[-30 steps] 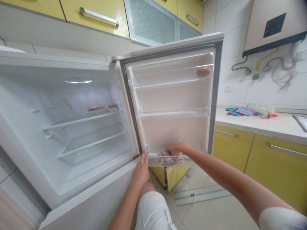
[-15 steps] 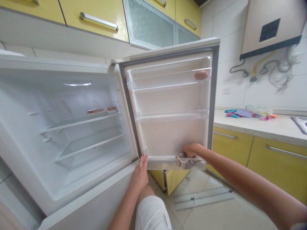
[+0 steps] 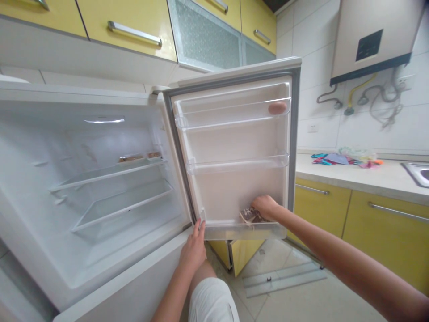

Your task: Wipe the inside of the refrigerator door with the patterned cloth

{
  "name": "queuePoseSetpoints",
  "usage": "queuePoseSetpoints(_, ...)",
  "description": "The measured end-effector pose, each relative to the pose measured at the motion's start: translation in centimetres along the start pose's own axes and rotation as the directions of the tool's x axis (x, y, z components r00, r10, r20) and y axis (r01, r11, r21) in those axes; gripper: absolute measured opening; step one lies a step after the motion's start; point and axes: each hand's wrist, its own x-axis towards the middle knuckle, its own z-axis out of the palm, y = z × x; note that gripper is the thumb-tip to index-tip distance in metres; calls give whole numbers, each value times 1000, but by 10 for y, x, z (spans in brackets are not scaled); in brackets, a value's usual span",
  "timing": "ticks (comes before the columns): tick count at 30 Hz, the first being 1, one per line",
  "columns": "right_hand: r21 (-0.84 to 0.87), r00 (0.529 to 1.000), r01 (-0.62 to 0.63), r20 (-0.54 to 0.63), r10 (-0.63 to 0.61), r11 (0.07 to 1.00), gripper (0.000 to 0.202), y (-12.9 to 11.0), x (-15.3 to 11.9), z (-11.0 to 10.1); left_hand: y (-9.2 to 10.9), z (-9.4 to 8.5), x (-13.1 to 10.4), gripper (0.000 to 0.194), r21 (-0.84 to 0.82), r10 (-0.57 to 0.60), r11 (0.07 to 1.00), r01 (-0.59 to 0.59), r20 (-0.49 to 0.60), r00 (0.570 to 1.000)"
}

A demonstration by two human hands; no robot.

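Two shelves (image 3: pixel 129 203) span the open fridge (image 3: pixel 127 248). The left hand (image 3: pixel 193 251) lays straight fingers at the left end of the lowest door bin (image 3: pixel 217 233); whether it grips, I cannot tell. At the bin's right half, a patterned cloth (image 3: pixel 247 215) is bunched in the right hand (image 3: pixel 266 207).

Look at the lower door bin (image 3: pixel 228 233): a patterned cloth (image 3: pixel 247 216) is showing right at its rim, and whether it is resting there is too close to call. Higher up, the upper door bin (image 3: pixel 228 118) is holding a brown oval (image 3: pixel 277 108) near its right end. Over left, the upper shelf (image 3: pixel 100 177) is carrying small brown packs (image 3: pixel 132 158) towards its back right. Across to the right, the desk (image 3: pixel 330 175) is bearing coloured cloths (image 3: pixel 336 158) and clear plastic (image 3: pixel 358 153), bunching together. Down below, the floor (image 3: pixel 291 306) is supporting a long, pale panel (image 3: pixel 288 279), lying flat.
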Motion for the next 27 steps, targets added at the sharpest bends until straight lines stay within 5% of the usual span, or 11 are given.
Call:
queuePoseSetpoints(4,-27,969,-121,-221,112,992,30,18,-16,-39,2,-1,0,80,21,-14,1000,13,6,1000)
queuePoseSetpoints(6,-36,914,-193,-371,166,981,35,24,-25,-54,4,0,1,79,11,-13,1000,13,4,1000)
queuePoseSetpoints(8,-73,788,-224,-601,136,972,36,27,-32,-59,4,1,2,79,1,-10,1000,10,2,1000)
queuePoseSetpoints(10,-163,574,-200,-819,-19,966,34,29,-35,-54,4,1,2,80,-1,-15,1000,15,0,1000)
queuePoseSetpoints(12,-242,379,-180,-911,-160,953,37,29,-33,-41,2,1,2,81,3,-14,1000,14,0,1000)
queuePoseSetpoints(13,-259,333,-181,-924,-189,949,40,28,-30,-32,1,1,2,81,6,-12,1000,12,1,1000)
queuePoseSetpoints(15,-257,353,-194,-919,-177,947,45,26,-22,-12,-1,-1,0,81,11,-4,1000,4,1,1000)
queuePoseSetpoints(18,-274,543,-117,-822,-169,955,49,24,-11,18,-2,-3,-1,81,11,0,1000,0,-2,1000)
queuePoseSetpoints(21,-295,690,150,-652,-314,943,54,26,-5,39,-2,-2,-1,81,13,7,1000,-7,1,1000)
queuePoseSetpoints(24,-286,706,418,-496,-507,862,50,33,-2,46,-2,0,1,80,4,14,1000,-14,-2,1000)
queuePoseSetpoints(27,-272,699,445,-490,-521,853,50,40,-3,43,-2,1,3,80,-10,11,1000,-11,-3,1000)
